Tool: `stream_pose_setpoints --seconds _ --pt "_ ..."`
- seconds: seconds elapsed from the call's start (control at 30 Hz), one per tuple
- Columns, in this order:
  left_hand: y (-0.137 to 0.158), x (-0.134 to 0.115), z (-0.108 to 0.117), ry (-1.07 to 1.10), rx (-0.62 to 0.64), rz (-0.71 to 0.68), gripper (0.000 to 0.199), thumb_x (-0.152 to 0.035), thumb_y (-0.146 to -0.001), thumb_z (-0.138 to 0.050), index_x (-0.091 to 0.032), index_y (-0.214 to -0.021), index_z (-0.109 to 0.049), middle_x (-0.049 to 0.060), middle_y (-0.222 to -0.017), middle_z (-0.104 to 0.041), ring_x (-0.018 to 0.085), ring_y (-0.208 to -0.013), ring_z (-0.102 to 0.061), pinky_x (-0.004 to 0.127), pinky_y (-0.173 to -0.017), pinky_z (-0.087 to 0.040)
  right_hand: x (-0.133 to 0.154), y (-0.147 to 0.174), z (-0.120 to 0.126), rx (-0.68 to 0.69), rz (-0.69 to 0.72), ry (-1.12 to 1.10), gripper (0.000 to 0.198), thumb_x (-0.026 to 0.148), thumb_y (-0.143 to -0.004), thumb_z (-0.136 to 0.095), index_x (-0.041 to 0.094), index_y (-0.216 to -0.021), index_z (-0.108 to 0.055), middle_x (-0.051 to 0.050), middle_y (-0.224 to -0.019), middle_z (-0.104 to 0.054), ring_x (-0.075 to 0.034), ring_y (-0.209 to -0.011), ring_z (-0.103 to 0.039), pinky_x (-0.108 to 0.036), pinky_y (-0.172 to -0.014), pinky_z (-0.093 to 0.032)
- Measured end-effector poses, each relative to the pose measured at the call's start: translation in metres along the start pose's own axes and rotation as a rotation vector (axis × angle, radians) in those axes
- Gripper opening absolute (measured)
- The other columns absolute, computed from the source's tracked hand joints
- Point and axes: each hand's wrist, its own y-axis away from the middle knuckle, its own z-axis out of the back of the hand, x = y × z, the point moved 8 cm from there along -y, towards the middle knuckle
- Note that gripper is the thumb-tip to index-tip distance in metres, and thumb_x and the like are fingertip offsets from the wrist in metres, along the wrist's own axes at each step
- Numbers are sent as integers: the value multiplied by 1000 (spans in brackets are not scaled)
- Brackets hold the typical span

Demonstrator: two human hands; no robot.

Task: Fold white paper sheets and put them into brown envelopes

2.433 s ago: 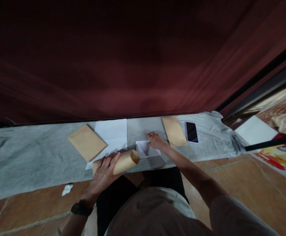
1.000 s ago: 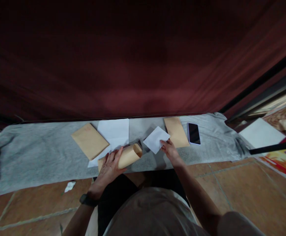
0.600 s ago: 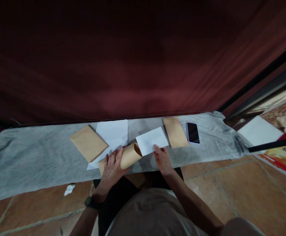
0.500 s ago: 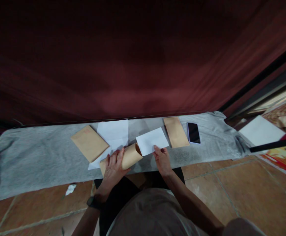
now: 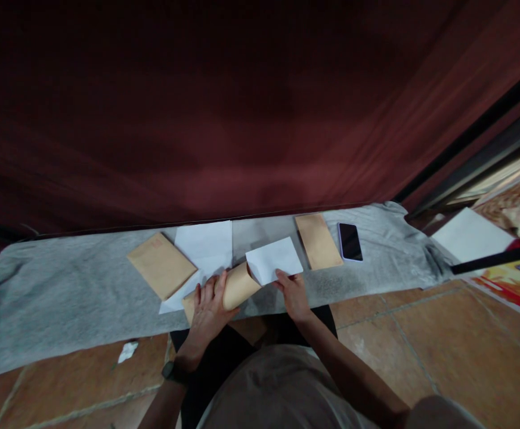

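My left hand is wrapped over a brown paper envelope, fingers on top and thumb along the near edge. The envelope bulges, and its mouth gapes toward the right. With thumb and fingers, my right hand pinches the lower edge of a folded white sheet of paper. The sheet's left end is at the envelope's mouth, with its lower left corner just inside. More white sheets lie flat behind my left hand, partly covered by it and by the envelopes.
The narrow surface has a grey cloth. Brown envelopes lie at left, another envelope at right beside a phone. A dark red panel rises behind. A white scrap lies on the tiled floor.
My right hand has brought the white sheet slightly left and down, so its corner now enters the envelope's mouth. My left hand keeps its hold on the envelope.
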Motion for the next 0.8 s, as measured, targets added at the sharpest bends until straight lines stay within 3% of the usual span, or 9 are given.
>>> stream_pose_setpoints --seconds 0.13,0.47,0.8 --pt "1 2 -3 -2 -2 -6 103 -44 -78 -75 -14 -160 -21 21 -142 -53 39 -134 -48 63 -120 -24 -5 4 12 7 -21 27 36 47 -68 -80 26 -96 -71 -2 -92 -75 -21 -79 -69 -31 -69 -61" --pt "-2 4 -12 20 40 -56 107 -43 -76 -76 -16 -161 -16 20 -142 -53 39 -134 -49 61 -119 -24 -4 -15 32 90 -74 161 28 44 -65 -81 26 -85 -74 0 -79 -76 -21 -71 -68 -32 -61 -58" --pt "-11 -10 -4 -4 9 -84 100 -45 -78 -74 -15 -160 -24 22 -145 -51 40 -137 -46 63 -121 -21 -21 -2 18 20 -111 107 28 48 -64 -77 26 -80 -71 0 -80 -75 -21 -74 -68 -32 -67 -58"
